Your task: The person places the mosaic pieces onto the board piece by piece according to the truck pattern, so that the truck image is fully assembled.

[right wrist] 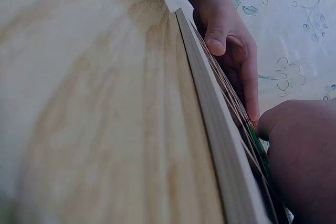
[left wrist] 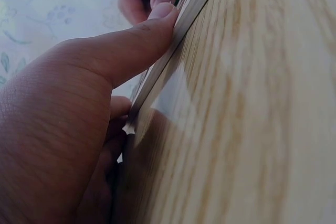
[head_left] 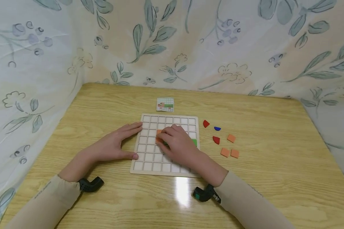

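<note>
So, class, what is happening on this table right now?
A person is working at a square wooden grid board on a light wood-grain table. The left hand steadies the board's left edge, thumb against its side. The right hand rests on the grid over an orange square tile and a green tile. Right of the board lie two red curved pieces, a blue one and three orange square tiles. A small pattern card lies beyond the board.
</note>
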Demonstrator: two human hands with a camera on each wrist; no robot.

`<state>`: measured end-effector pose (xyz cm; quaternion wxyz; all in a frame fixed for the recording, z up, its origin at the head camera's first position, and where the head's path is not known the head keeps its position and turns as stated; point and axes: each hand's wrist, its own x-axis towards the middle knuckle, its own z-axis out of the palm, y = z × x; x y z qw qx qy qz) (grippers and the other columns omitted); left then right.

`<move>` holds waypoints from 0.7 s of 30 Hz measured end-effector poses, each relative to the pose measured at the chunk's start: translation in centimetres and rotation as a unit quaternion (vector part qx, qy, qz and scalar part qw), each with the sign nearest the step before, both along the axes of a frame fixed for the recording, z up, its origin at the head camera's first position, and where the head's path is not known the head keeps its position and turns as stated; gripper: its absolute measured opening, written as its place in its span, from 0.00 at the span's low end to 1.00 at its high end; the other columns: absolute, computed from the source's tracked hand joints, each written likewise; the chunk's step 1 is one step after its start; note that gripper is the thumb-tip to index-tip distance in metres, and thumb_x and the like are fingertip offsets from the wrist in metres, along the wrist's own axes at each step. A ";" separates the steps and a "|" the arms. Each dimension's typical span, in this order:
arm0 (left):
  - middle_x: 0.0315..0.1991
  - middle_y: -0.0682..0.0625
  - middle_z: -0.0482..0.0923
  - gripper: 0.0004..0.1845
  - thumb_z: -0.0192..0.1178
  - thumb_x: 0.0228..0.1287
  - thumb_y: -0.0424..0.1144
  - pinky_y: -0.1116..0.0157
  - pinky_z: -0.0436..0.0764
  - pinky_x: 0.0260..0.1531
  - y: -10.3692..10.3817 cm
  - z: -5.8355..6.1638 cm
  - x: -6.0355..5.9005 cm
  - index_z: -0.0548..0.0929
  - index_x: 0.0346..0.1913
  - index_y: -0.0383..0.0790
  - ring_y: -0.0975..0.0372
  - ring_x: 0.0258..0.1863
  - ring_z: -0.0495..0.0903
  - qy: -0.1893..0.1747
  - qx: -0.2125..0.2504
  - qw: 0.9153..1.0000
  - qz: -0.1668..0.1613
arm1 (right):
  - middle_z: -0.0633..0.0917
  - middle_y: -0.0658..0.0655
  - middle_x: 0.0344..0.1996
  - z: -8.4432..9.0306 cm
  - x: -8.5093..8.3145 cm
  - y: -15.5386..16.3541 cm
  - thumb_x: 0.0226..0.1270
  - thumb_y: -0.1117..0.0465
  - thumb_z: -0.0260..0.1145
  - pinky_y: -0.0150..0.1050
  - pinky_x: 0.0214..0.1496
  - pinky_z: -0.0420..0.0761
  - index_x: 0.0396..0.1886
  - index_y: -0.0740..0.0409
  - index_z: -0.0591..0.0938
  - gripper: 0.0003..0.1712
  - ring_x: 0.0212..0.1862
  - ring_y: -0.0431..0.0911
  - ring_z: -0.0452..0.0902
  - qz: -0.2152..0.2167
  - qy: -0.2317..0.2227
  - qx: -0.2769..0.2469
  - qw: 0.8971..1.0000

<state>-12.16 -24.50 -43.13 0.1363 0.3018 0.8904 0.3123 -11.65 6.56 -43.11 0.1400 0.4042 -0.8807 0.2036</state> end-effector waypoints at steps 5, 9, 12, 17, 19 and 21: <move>0.89 0.60 0.49 0.61 0.76 0.60 0.71 0.39 0.57 0.81 0.0 0.0 0.0 0.60 0.89 0.52 0.53 0.88 0.46 -0.003 0.001 1.000 0.001 | 0.89 0.51 0.49 0.0 0.0 0.1 0.78 0.56 0.74 0.46 0.59 0.79 0.48 0.53 0.93 0.07 0.50 0.50 0.81 0.001 -0.007 -0.002 1.000; 0.89 0.59 0.49 0.61 0.77 0.60 0.70 0.38 0.56 0.80 0.0 0.1 0.0 0.60 0.89 0.51 0.51 0.88 0.46 -0.002 0.001 1.000 0.000 | 0.89 0.52 0.49 0.0 0.1 0.0 0.77 0.55 0.74 0.47 0.59 0.79 0.47 0.53 0.92 0.08 0.50 0.50 0.80 0.000 -0.007 -0.002 1.000; 0.89 0.58 0.49 0.60 0.77 0.60 0.69 0.38 0.56 0.80 0.0 0.1 0.0 0.60 0.89 0.51 0.51 0.88 0.46 -0.001 0.003 1.000 0.001 | 0.89 0.52 0.50 0.0 0.0 0.0 0.77 0.55 0.74 0.47 0.60 0.79 0.47 0.53 0.92 0.07 0.51 0.50 0.81 0.001 -0.004 -0.002 1.000; 0.89 0.57 0.49 0.60 0.78 0.60 0.68 0.37 0.56 0.80 0.0 0.1 0.0 0.60 0.89 0.51 0.50 0.88 0.46 -0.002 0.004 1.000 0.002 | 0.89 0.52 0.50 0.2 0.1 0.1 0.78 0.54 0.74 0.46 0.61 0.79 0.49 0.53 0.92 0.09 0.52 0.50 0.81 0.000 -0.004 0.005 1.000; 0.89 0.57 0.49 0.60 0.78 0.60 0.68 0.36 0.56 0.80 0.0 0.0 0.1 0.60 0.89 0.51 0.49 0.88 0.46 -0.001 0.005 1.000 0.002 | 0.88 0.52 0.50 0.2 0.2 0.3 0.78 0.54 0.73 0.47 0.61 0.79 0.50 0.54 0.93 0.10 0.52 0.50 0.81 -0.001 -0.004 0.007 1.000; 0.89 0.57 0.49 0.60 0.78 0.60 0.68 0.36 0.55 0.80 0.0 0.0 0.1 0.60 0.89 0.51 0.49 0.88 0.45 -0.002 0.006 1.000 0.003 | 0.88 0.53 0.50 0.3 0.3 0.6 0.78 0.55 0.74 0.47 0.62 0.79 0.52 0.55 0.92 0.11 0.52 0.50 0.81 -0.002 -0.002 0.008 1.000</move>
